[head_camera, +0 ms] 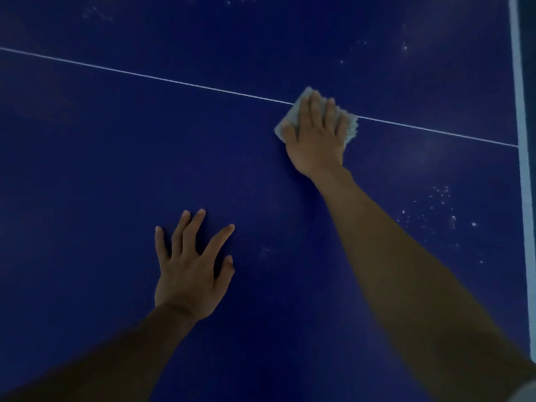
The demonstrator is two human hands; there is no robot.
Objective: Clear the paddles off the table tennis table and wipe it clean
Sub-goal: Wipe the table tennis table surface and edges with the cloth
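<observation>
Two hands work on the dark blue table tennis table (pixel 116 158), which fills the whole view. No paddle is visible on it, so the clearing part seems done and the wiping is the step in hand. The left hand (pixel 188 274) lies flat on the surface near the person, fingers spread and holding nothing; it probably serves as a support for leaning. The right hand (pixel 314 140) reaches farther, well apart from the left, and presses a pale folded cloth (pixel 291 117) with straight fingers right on the thin white centre line (pixel 145 74). To do this step well, the palm should be flat so that the whole cloth touches the surface, and the strokes should overlap. The broad white edge line (pixel 522 140) runs at the right, and between it and the right forearm small white specks (pixel 443 210) lie on the blue. More specks show at the top right, so the cloth should probably go there next.
</observation>
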